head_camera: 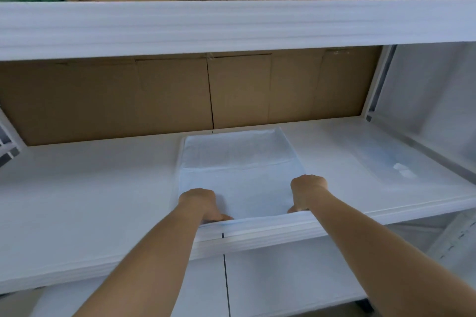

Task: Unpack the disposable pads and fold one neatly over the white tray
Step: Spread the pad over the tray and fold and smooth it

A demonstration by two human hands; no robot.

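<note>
**Tucking the pad's near edge over the tray**

The left hand (203, 204) and the right hand (306, 194) sit side by side at the front edge of the shelf (90, 201), knuckles up, fingers curled down out of sight. Each seems to pinch or press the near edge of the disposable pad (242, 180) — only a thumb tip shows on each side, so the exact grip cannot be told for certain.

The pad lies spread over the white tray (288, 140), whose raised rim shows at the far right corner; the tray sits at the middle of the shelf, from its front edge back toward the cardboard boxes (154, 100) behind. A crease runs across the pad about halfway back.

To do this step well, I judge both hands should pull the near edge evenly, keeping it parallel to the shelf's front edge, so the pad does not skew. Light tension would smooth the sheet before it is tucked over the tray's near rim — too hard a pull may drag the far edge off the back rim.

Toward the shelf's right edge lies a clear plastic wrapper (386, 159), probably the pads' packaging.
</note>
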